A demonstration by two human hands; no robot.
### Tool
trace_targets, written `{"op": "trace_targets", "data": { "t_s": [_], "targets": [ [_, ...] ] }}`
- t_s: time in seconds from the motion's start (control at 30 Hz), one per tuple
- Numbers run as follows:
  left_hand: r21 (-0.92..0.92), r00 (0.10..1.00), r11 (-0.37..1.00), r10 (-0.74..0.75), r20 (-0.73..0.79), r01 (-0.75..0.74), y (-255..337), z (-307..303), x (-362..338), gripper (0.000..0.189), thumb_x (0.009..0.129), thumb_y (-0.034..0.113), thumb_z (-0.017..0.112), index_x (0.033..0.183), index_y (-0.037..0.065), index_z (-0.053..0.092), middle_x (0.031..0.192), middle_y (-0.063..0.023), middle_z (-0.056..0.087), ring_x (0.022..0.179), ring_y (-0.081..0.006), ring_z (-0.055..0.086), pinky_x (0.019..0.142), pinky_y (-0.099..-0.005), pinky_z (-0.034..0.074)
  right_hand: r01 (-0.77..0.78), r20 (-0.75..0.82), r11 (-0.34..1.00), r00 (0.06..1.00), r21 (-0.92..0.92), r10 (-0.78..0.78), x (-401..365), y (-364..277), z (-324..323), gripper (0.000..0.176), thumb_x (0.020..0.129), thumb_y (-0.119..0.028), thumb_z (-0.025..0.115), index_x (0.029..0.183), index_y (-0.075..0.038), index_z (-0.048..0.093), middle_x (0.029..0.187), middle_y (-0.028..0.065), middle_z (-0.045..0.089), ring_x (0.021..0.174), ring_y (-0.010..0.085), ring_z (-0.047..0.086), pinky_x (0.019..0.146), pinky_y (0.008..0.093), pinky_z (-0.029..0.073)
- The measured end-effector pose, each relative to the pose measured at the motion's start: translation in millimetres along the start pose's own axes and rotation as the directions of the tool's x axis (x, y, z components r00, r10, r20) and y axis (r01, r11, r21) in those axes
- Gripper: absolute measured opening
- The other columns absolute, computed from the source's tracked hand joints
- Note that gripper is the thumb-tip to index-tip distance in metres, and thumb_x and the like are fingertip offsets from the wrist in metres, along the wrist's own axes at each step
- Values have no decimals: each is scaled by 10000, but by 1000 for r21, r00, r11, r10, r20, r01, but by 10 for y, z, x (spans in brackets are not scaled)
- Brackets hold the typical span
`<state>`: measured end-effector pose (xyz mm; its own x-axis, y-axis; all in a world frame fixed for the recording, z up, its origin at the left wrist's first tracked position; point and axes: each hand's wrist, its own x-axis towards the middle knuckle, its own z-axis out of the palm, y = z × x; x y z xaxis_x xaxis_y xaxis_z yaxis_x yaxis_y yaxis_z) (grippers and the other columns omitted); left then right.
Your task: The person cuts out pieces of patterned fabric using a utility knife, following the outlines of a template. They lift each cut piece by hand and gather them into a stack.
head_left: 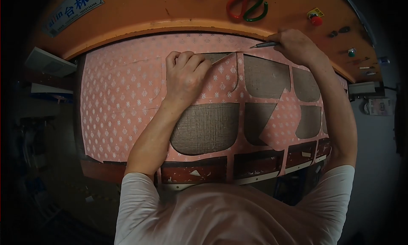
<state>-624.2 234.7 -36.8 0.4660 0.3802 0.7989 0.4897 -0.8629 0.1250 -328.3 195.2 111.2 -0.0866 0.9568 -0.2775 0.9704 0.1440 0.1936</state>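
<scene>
A pink sheet with a white flower-like pattern (121, 87) lies over a scored grey-brown work surface (206, 128), which shows through several round-cornered cut-outs. My left hand (185, 77) is closed on the upper edge of a cut piece of the pink sheet (219, 77), lifting its corner so that a strip of the surface shows beneath. At the upper right, my right hand (295, 45) grips a slim, pen-like tool with a pointed tip (263, 45). The tip points left, over the sheet's far edge. A loose pink offcut (284, 119) lies across the cut-outs below it.
An orange machine panel (170, 11) runs along the far side. On it are scissors with red and green handles (238, 7), a red push button (315, 20) and a white-and-blue label plate (74, 11). Small scraps (194, 173) lie on the dark red near edge.
</scene>
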Motion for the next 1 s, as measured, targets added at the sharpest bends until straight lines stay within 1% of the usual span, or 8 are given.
{"op": "trace_targets", "data": {
  "t_s": [0.13, 0.2, 0.3, 0.4, 0.5, 0.7, 0.9, 1.0],
  "targets": [
    [-6, 999, 1000, -13, 29, 13, -34, 11, -10, 192, 685, 73, 746, 866, 121, 701, 928, 4, 668, 923, -199, 602, 905, -412, 377, -128, 168, 982, 980, 140, 104, -38, -73, 24, 353, 913, -173, 610, 1250, -88, 674, 1164, 185, 670, 1122, 346, 615, 998, 437, 479],
    [1, 1000, 1000, -7, 29, 7, -37, 15, -12, 186, 686, 66, 737, 860, 123, 704, 923, 6, 668, 924, -197, 601, 906, -410, 376, -167, 155, 968, 978, 188, 139, -129, -85, 188, 351, 908, -166, 603, 1238, -66, 674, 1161, 199, 677, 1122, 355, 620, 1000, 439, 480],
    [-7, 1000, 1000, -5, 29, 6, -27, -17, 12, 185, 687, 60, 726, 859, 124, 709, 918, 9, 669, 926, -196, 600, 909, -407, 375, -67, -44, 970, 996, 234, 79, -282, -96, 436, 345, 895, -148, 601, 1214, -40, 680, 1118, 212, 690, 1090, 367, 636, 990, 435, 491],
    [7, 999, 1000, 7, 36, -7, -13, -18, 21, 189, 689, 67, 728, 868, 129, 714, 918, 11, 670, 931, -197, 600, 915, -405, 375, -127, 9, 942, 991, 311, 131, -376, -220, 377, 336, 885, -121, 564, 1184, -41, 695, 1110, 209, 695, 1083, 364, 645, 980, 440, 497],
    [24, 999, 1000, 18, 43, -19, 13, -54, 61, 177, 694, 89, 742, 863, 136, 718, 920, 12, 674, 933, -194, 602, 918, -405, 379, -189, 39, 955, 982, 229, 185, -356, -291, 349, 324, 876, -115, 527, 1134, -42, 708, 1121, 197, 695, 1090, 360, 646, 974, 440, 500],
    [-55, 997, 996, -71, -39, 69, -39, -302, 161, 77, 795, 106, 733, 869, 114, 712, 887, -1, 676, 885, -196, 612, 883, -386, 389, -138, -128, 976, 979, 166, 160, -492, -269, 494, 280, 881, -164, 548, 1064, -9, 693, 911, 201, 691, 897, 365, 672, 849, 440, 527],
    [-275, 961, 945, -108, 254, 178, -64, -728, 448, 113, 846, 171, 736, 901, 76, 708, 852, -87, 716, 799, -268, 687, 755, -393, 515, -376, 257, 606, 926, 701, 277, -930, -735, 285, 262, 923, -213, 573, 950, 24, 681, 719, 95, 646, 619, 182, 610, 580, 342, 503],
    [-314, 930, 930, -73, 359, 194, -35, -899, 575, 139, 868, 181, 713, 954, 73, 702, 890, -101, 717, 834, -304, 692, 733, -397, 542, -211, 105, 332, 945, 920, 310, -1087, -937, 822, 271, 951, -219, 573, 915, 32, 670, 720, 50, 652, 561, 136, 587, 476, 312, 461]
  ]
}}
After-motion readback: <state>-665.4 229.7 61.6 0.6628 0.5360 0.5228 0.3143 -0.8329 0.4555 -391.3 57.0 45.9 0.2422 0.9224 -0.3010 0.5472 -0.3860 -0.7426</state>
